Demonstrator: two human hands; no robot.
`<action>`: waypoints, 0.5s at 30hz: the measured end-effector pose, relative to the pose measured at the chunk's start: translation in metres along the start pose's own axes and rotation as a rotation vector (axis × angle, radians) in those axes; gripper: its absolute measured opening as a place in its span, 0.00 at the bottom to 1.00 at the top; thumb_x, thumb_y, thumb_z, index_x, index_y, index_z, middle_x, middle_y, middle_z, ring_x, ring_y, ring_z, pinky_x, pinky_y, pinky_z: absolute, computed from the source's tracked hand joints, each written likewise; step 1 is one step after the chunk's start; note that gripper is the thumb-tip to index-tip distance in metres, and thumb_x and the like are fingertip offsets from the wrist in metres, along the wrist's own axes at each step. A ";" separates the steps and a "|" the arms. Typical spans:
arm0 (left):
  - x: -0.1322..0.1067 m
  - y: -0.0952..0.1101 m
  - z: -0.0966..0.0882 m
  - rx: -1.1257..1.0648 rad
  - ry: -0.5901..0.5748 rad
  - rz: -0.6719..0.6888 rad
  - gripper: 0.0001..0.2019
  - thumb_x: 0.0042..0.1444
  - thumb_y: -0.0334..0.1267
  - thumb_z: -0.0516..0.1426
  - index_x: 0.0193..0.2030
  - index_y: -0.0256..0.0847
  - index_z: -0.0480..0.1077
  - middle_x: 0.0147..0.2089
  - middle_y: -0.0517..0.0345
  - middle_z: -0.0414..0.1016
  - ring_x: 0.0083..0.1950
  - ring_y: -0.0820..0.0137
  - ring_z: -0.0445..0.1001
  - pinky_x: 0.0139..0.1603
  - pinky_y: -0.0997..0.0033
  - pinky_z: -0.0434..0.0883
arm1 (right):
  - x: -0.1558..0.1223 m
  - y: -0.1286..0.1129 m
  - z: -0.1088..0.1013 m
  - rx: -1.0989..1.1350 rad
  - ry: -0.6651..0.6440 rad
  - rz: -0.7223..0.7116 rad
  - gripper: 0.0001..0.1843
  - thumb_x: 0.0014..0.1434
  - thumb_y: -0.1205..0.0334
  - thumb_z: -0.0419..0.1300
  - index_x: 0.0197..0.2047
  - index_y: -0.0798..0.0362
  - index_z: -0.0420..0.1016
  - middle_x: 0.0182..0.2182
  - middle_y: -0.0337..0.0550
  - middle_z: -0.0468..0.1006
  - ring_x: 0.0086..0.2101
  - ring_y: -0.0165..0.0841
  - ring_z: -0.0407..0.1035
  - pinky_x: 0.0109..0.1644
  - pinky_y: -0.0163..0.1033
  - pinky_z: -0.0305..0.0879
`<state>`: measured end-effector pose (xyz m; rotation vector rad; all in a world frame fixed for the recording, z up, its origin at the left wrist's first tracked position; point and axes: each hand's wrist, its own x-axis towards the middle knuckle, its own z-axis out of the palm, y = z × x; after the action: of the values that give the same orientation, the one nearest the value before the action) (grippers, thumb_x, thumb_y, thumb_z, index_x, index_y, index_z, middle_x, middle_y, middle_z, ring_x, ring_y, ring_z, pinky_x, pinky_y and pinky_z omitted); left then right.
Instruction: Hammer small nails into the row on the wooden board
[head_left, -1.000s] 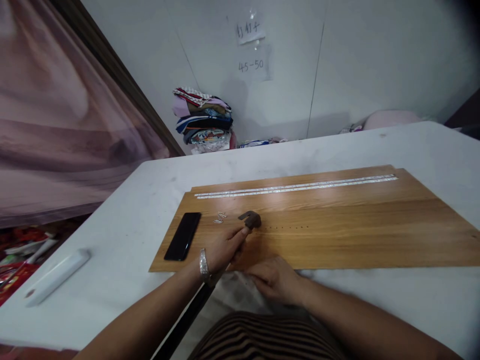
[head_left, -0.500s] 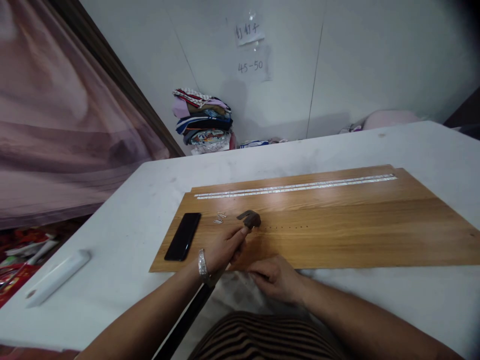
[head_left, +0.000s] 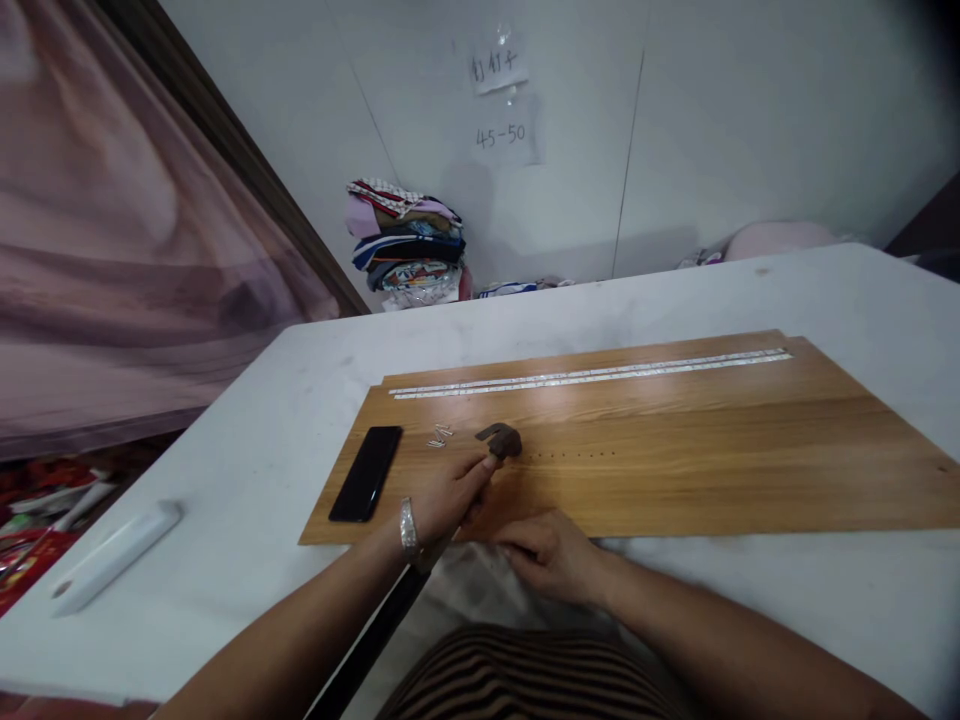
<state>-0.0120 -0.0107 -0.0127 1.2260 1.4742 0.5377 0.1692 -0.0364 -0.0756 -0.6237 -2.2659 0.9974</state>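
Note:
My left hand (head_left: pixel 448 498) is wrapped round the handle of a claw hammer (head_left: pixel 504 440), close below its head. The dark handle runs back under my forearm toward my body. The hammer head is low over or on a wooden board (head_left: pixel 712 450), beside a row of small dark nail heads or holes (head_left: pixel 577 455). Several loose nails (head_left: pixel 440 435) lie on the board left of the hammer. My right hand (head_left: pixel 553 555) lies closed at the board's front edge, fingers curled; whether they grip anything is hidden.
A black phone (head_left: pixel 366 473) lies at the board's left end. Two silvery strips (head_left: pixel 592 375) run along its far side. On the white table (head_left: pixel 225 430), a white elongated object (head_left: pixel 120 555) sits at left. Folded clothes (head_left: pixel 409 240) are stacked by the wall; a pink curtain (head_left: pixel 135 230) hangs at left.
The hammer head has shifted very slightly; my left hand keeps its hold on it. My right hand stays in place.

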 end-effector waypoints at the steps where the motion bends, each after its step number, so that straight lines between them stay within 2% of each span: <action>1: 0.000 0.000 0.000 0.007 0.000 0.001 0.27 0.55 0.61 0.49 0.45 0.37 0.67 0.21 0.68 0.60 0.17 0.79 0.56 0.14 0.80 0.55 | 0.000 0.000 0.000 -0.005 0.007 -0.002 0.11 0.57 0.70 0.52 0.38 0.53 0.76 0.30 0.41 0.81 0.29 0.30 0.74 0.32 0.31 0.61; 10: -0.001 0.000 0.001 -0.019 -0.035 0.006 0.24 0.57 0.59 0.49 0.45 0.38 0.67 0.20 0.68 0.58 0.16 0.80 0.55 0.14 0.81 0.54 | 0.000 -0.001 -0.001 0.020 -0.027 0.025 0.13 0.57 0.70 0.52 0.40 0.52 0.76 0.31 0.40 0.82 0.31 0.30 0.75 0.32 0.30 0.62; 15: -0.001 0.002 0.002 -0.042 0.002 0.012 0.26 0.55 0.60 0.50 0.45 0.37 0.67 0.21 0.68 0.58 0.16 0.80 0.55 0.14 0.81 0.54 | 0.000 0.000 -0.001 0.027 -0.034 0.031 0.13 0.57 0.69 0.53 0.41 0.52 0.76 0.31 0.40 0.81 0.31 0.30 0.74 0.34 0.31 0.62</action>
<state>-0.0094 -0.0118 -0.0113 1.2024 1.4506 0.5756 0.1700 -0.0361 -0.0747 -0.6369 -2.2744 1.0592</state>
